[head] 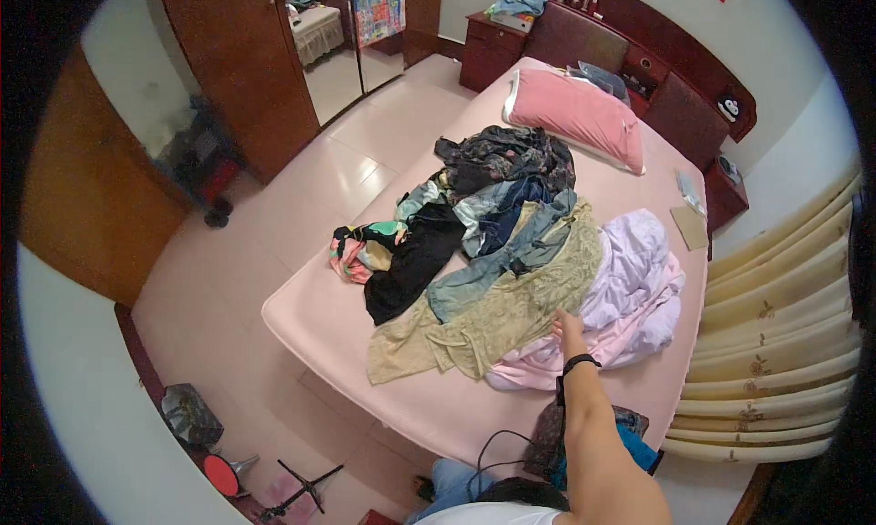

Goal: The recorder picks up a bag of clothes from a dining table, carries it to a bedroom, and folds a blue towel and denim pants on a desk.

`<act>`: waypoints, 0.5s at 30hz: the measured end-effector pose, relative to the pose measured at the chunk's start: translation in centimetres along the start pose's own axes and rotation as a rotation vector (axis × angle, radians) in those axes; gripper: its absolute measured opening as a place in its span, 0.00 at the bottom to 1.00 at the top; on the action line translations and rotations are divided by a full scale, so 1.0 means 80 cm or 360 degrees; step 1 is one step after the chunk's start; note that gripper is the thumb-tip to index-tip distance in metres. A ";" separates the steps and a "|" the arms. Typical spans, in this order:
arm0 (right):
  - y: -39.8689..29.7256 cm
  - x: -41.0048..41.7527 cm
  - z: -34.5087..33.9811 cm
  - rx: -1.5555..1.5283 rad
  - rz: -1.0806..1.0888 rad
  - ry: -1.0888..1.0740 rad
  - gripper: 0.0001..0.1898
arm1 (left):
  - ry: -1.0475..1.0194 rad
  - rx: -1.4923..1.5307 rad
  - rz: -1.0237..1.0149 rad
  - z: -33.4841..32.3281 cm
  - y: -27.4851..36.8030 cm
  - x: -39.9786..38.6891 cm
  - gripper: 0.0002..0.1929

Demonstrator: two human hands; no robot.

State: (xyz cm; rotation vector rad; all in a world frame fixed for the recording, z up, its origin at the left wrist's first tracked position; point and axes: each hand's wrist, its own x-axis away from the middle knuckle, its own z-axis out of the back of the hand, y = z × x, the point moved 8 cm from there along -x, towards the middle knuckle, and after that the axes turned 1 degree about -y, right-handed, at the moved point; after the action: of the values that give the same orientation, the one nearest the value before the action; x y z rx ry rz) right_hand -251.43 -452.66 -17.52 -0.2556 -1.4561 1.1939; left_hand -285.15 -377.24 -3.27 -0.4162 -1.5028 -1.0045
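My right hand [568, 323] reaches out over the bed at the edge of a beige lace-patterned garment [506, 313]. Whether its fingers pinch the cloth or only rest near it, I cannot tell. A dark band circles that wrist. Beneath and right of the hand lies bunched pale lilac and pink bedding [633, 285]. Light blue denim [472, 279] lies partly under the beige cloth. Farther left are a crumpled black garment [417, 261] and a coral-and-green patterned cloth [352, 255]. A dark floral garment [506, 157] tops the heap. My left hand is out of view.
A pink pillow [575, 114] lies near the headboard [684, 60]. Dark fabric and a black cable [489, 443] are by my body at the bed's near edge. Yellow curtains [766, 347] hang at right. A small black tripod [308, 485] and red round stool [222, 475] stand lower left.
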 end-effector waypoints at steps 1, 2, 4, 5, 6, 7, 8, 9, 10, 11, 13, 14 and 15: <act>-0.001 -0.010 0.000 0.0008 -0.0007 0.0010 0.37 | 0.0006 -0.0007 0.0011 -0.011 0.002 -0.002 0.24; 0.002 -0.019 0.000 -0.0044 -0.0052 0.0015 0.38 | -0.0016 -0.0033 0.0005 -0.022 0.003 -0.004 0.25; -0.001 -0.039 -0.004 -0.0082 -0.0089 0.0009 0.40 | -0.0034 -0.0039 0.0004 -0.056 0.006 0.003 0.26; -0.002 -0.046 -0.002 -0.0139 -0.0072 0.0025 0.37 | 0.0051 0.0041 -0.0016 -0.069 0.009 0.006 0.26; 0.001 -0.051 -0.003 -0.0199 -0.0066 0.0037 0.34 | 0.0146 0.0119 -0.0043 -0.075 0.013 0.012 0.26; 0.002 -0.059 -0.004 -0.0192 -0.0075 0.0031 0.34 | 0.0159 0.0123 -0.0043 -0.075 0.010 0.012 0.26; 0.002 -0.067 -0.002 -0.0149 -0.0108 0.0031 0.28 | -0.0052 -0.0523 -0.0340 -0.091 0.025 0.009 0.26; 0.007 -0.068 0.002 -0.0111 -0.0150 0.0039 0.23 | -0.0268 -0.1183 -0.0629 -0.115 0.037 0.017 0.26; 0.013 -0.069 0.000 -0.0116 -0.0166 0.0049 0.23 | -0.0263 -0.1201 -0.0625 -0.120 0.039 0.015 0.26; -0.009 -0.069 -0.001 0.0598 0.0241 0.0186 0.20 | -0.0174 -0.0577 -0.0316 -0.113 0.030 0.007 0.25; -0.014 -0.040 -0.028 0.1255 0.0637 0.0194 0.23 | -0.0073 0.0031 -0.0008 -0.118 0.023 0.008 0.25; 0.002 -0.007 -0.050 0.1210 0.0636 0.0039 0.25 | -0.0107 -0.0715 -0.0332 -0.127 0.041 0.017 0.24; 0.019 0.017 -0.053 0.1213 0.0622 -0.0084 0.24 | -0.0154 -0.1473 -0.0644 -0.143 0.052 0.027 0.23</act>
State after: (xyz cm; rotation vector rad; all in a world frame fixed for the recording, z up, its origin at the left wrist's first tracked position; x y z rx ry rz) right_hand -249.00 -448.80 -18.65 0.0255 -0.9172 1.9922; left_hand -275.36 -384.42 -0.92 -0.8293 -1.1428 -2.0233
